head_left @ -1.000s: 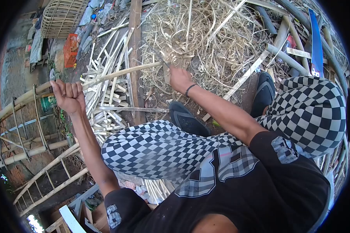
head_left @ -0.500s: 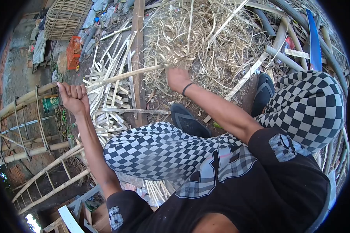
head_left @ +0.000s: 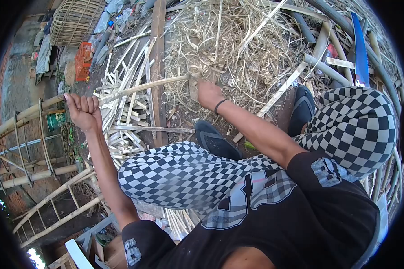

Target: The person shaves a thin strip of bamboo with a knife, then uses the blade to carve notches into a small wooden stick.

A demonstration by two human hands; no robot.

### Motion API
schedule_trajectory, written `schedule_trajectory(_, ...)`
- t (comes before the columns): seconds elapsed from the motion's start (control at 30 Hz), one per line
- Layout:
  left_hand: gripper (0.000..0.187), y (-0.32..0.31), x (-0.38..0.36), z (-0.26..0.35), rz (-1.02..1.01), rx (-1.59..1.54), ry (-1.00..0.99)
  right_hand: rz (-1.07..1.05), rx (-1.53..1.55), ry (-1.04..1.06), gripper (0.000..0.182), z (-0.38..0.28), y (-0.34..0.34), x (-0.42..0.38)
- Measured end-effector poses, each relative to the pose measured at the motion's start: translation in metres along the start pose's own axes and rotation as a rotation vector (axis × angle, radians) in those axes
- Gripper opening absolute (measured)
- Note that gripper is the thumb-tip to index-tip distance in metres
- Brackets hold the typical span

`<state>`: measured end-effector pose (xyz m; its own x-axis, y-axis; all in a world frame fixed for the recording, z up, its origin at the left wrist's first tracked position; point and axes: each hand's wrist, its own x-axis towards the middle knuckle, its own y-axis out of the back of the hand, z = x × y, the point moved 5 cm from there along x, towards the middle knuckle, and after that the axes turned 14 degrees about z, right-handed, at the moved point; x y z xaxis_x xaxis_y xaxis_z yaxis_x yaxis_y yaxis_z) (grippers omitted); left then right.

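Note:
A long pale bamboo strip (head_left: 141,87) runs between my two hands, above a heap of cut strips. My left hand (head_left: 84,111) is closed in a fist round its left end. My right hand (head_left: 208,94), with a dark band at the wrist, is closed at the strip's right end, on a blade (head_left: 193,88) that shows only in part beside the fingers; its handle is hidden in the hand. Thin curled shavings (head_left: 256,58) lie around and beyond my right hand.
A wooden plank (head_left: 158,67) lies between the cut strips (head_left: 125,76) and the shavings. A blue-bladed saw (head_left: 361,54) rests at the right among bamboo poles. At the left are a woven basket (head_left: 76,20), an orange crate (head_left: 83,62) and bamboo ladders (head_left: 54,195).
My right hand has shifted slightly right and down, and more of the blade shows. My left hand still grips the strip, in nearly the same place.

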<state>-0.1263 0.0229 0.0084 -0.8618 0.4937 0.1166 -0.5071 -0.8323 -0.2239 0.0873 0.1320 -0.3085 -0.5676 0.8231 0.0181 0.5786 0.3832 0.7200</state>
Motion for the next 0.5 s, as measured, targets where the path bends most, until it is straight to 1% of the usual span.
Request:
schedule_trajectory(0.03,0.048,-0.002,-0.003,0.001,0.008,0.0,-0.001,0.098,0.082,0.037,0.033,-0.018,0.008,-0.005)
schedule_trajectory(0.07,0.048,-0.006,-0.005,0.002,0.046,0.021,-0.017,0.092,0.084,0.041,0.033,-0.034,0.019,-0.009)
schedule_trajectory(0.1,0.048,-0.007,-0.005,0.004,0.078,0.041,-0.034,-0.016,0.081,0.029,0.034,-0.05,0.031,-0.009)
schedule_trajectory(0.13,0.048,-0.007,-0.002,0.004,0.037,0.023,-0.029,-0.119,0.077,0.019,0.035,-0.058,0.036,-0.008)
schedule_trajectory(0.17,0.048,-0.004,0.0,0.005,0.033,0.022,-0.036,-0.113,0.08,0.022,0.035,-0.061,0.04,-0.008)
schedule_trajectory(0.23,0.047,-0.009,-0.004,0.007,-0.125,-0.066,0.012,-0.133,0.142,-0.018,0.038,-0.061,0.042,-0.008)
schedule_trajectory(0.27,0.054,-0.008,-0.003,0.009,-0.141,0.003,0.015,-0.091,0.138,0.016,0.036,-0.058,0.042,-0.006)
schedule_trajectory(0.3,0.054,-0.006,-0.003,0.011,-0.137,0.004,0.009,-0.092,0.14,0.022,0.036,-0.053,0.04,-0.005)
schedule_trajectory(0.37,0.06,-0.018,-0.012,0.01,-0.455,-0.152,0.128,0.017,0.181,0.007,0.032,-0.046,0.039,0.001)
schedule_trajectory(0.4,0.065,-0.016,-0.01,0.009,-0.484,-0.136,0.157,-0.052,0.168,-0.024,0.03,-0.053,0.053,0.003)
schedule_trajectory(0.43,0.065,-0.017,-0.01,0.01,-0.483,-0.136,0.158,-0.053,0.167,-0.024,0.03,-0.062,0.067,0.004)
schedule_trajectory(0.5,0.062,-0.029,-0.019,0.014,-0.703,-0.102,0.149,-0.129,0.173,0.038,0.024,-0.082,0.084,0.005)
